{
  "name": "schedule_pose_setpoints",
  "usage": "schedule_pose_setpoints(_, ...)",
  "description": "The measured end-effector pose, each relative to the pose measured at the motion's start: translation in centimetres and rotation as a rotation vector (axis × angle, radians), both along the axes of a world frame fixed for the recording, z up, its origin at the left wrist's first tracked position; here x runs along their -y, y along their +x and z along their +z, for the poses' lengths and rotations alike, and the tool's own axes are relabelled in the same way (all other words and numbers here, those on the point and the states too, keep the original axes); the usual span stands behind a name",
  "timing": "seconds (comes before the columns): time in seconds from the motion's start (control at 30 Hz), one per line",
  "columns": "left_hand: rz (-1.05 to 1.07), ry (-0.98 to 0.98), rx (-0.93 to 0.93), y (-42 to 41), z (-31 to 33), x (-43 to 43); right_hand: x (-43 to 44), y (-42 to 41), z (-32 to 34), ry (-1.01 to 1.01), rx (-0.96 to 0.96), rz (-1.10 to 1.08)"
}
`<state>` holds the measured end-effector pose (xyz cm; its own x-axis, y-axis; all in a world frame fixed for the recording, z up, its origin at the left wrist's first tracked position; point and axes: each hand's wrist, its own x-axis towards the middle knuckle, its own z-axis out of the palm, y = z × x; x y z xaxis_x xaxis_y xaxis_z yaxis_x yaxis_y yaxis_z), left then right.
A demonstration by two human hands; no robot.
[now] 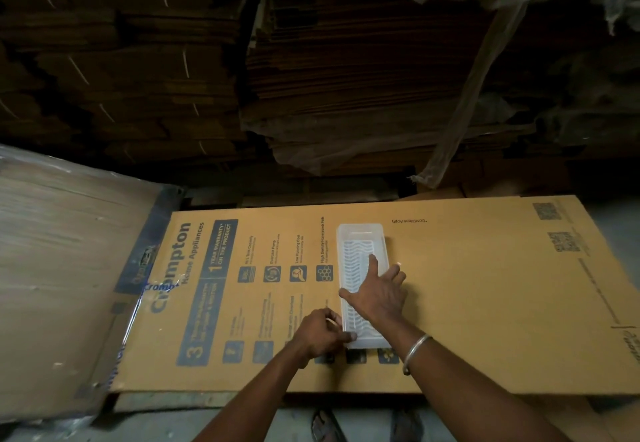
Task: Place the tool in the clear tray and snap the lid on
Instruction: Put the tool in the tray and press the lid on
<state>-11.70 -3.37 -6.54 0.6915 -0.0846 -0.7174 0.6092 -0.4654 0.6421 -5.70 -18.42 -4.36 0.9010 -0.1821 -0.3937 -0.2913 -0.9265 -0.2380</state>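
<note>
**Now both hands are on the clear tray**

Right now the clear tray (pixel 362 282) lies flat on a big sheet of brown cardboard (pixel 485 303), a little past the middle of the view toward 5 o'clock. It is long and thin, and its long side runs from 12 o'clock to 6 o'clock. Wavy lines show through its top. I cannot tell if the lid is already on it, and I cannot make out the tool.

The right hand (pixel 377 294) lies open and flat on top of the tray, fingers spread and pointing to 12 o'clock. It grips nothing. A silver bangle (pixel 415 351) sits on that wrist.

The left hand (pixel 320 332) is at the tray's near corner, toward 7 o'clock. Its fingers are curled and pinch the tray's edge.

The cardboard has blue print on it, with the word "Crompton" at 9 o'clock from the tray. Dark stacks of flat cardboard (pixel 346 78) fill the far side at 12 o'clock. Two sandals (pixel 327 424) show at 6 o'clock.
</note>
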Motion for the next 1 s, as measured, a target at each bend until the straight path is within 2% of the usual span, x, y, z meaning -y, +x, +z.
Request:
schedule_pose_setpoints(0.2,-0.031,-0.015,0.012,-0.2,-0.1,-0.3,0.4,-0.1,-0.3,-0.023,-0.009,0.041)
schedule_pose_setpoints(0.4,0.041,-0.101,-0.042,-0.7,0.4,0.1,3.0,1.3,-0.8,0.093,0.033,0.080)
schedule_pose_setpoints(0.53,0.031,-0.019,0.000,-0.7,0.6,0.4,4.1,3.2,-0.7,0.051,0.133,0.250)
schedule_pose_setpoints(0.63,-0.087,0.140,0.142,-0.4,0.9,0.7,4.5,5.3,-0.5,0.044,0.089,0.353)
schedule_pose_setpoints(0.8,-0.512,0.501,0.434,0.3,1.7,1.2,5.4,8.9,0.6,-0.074,-0.095,0.503)
schedule_pose_setpoints(0.87,-0.600,0.537,0.453,0.4,2.0,1.3,5.3,9.7,0.8,-0.087,-0.098,0.520)
schedule_pose_setpoints(1.0,-0.625,0.530,0.417,1.1,2.2,1.6,4.9,10.5,0.9,-0.109,-0.093,0.532)
